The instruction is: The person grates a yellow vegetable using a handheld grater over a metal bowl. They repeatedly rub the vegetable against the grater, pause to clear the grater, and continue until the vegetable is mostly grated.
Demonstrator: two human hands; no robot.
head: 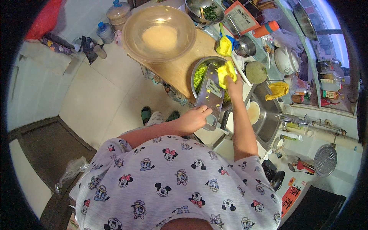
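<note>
My left hand [195, 119] grips the handle end of a flat metal grater [209, 95]. The grater lies slanted across a steel bowl [193, 83] of green vegetable shreds [200, 76]. Yellow bits cling to the grater's face, around and below its holes. In my right hand [235, 87] is a bright yellow, hollowed piece of squash-like vegetable [226, 73], held at the grater's upper right edge; whether they touch I cannot tell. Beyond it lies a second yellow-green piece [224, 46], similarly hollow.
A large translucent basin [159, 54] with pale contents stands on the wooden board [172, 73]. Behind are a bowl of chopped greens [211, 13] and a small steel bowl [247, 46]. At right are a round green melon-like object [256, 72], a sink [266, 118] and a black knife handle [225, 120].
</note>
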